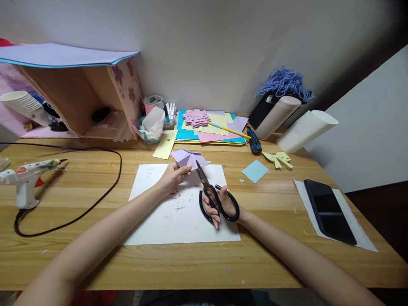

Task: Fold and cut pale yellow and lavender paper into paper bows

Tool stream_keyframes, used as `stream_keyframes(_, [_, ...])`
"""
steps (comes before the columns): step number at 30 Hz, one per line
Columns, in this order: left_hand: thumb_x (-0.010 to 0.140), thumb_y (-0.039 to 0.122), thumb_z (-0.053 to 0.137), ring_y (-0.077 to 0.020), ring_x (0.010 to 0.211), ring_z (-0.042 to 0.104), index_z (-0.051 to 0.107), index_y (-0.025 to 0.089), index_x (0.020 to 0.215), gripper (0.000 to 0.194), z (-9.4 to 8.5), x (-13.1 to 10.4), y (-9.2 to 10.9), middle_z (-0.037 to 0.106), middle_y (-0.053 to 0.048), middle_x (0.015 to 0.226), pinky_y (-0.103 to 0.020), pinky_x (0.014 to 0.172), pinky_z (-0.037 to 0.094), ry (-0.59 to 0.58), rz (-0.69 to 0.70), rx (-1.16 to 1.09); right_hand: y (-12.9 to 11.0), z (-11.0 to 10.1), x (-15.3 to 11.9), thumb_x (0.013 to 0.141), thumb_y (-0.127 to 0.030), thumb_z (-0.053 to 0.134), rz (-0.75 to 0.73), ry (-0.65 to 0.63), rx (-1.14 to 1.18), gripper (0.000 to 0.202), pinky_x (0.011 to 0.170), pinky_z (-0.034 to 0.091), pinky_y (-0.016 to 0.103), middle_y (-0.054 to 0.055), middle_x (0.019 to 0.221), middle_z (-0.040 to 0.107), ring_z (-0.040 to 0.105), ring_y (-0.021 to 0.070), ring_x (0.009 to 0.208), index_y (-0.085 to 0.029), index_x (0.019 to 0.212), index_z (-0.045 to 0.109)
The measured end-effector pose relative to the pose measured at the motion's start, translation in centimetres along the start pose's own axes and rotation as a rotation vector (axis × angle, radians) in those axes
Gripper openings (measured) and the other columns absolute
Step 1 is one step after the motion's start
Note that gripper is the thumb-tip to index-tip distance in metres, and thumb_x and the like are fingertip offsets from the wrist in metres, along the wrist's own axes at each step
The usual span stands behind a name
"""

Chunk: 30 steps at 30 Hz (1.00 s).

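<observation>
My left hand (174, 177) pinches a folded piece of purple paper (185, 157) by its near edge, above a white sheet (149, 221) marked with red and blue specks. In my right hand (214, 206) is a pair of black-handled scissors (207, 183), with fingers and thumb through the loops. The blades point up and away, and their tips meet the right part of the purple paper. Whether the blades are slightly apart is hard to make out. To the right lie a light blue paper square (255, 171) and a yellow paper bow (278, 160).
A glue gun (27, 180) with a looping black cord lies left. Behind are an open cardboard box (126, 97), a paper stack (180, 135) with a pink paper flower (195, 117), a pencil (229, 130) and a blue cutter (254, 141). A phone (330, 212) rests right.
</observation>
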<state>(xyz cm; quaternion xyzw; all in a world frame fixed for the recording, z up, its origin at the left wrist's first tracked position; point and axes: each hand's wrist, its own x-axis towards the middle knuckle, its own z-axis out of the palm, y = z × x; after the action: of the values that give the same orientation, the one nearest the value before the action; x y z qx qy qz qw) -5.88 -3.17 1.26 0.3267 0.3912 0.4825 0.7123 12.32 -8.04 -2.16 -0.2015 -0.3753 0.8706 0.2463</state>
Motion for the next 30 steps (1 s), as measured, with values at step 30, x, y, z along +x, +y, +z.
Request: stream_keyframes(30, [0.061,0.027,0.077,-0.0107,0.07,0.058,0.064,0.011,0.087,0.033,-0.1,-0.2,-0.1,0.065,-0.005,0.084,-0.022,0.064,0.044,-0.033,-0.002,0.098,0.5,-0.1,0.2,0.049,-0.086,0.047,-0.015,0.05,-0.014,0.071,0.03,0.047,0.023,-0.008,0.041,0.047,0.045,0.0076,0.027,-0.018,0.071,0.042])
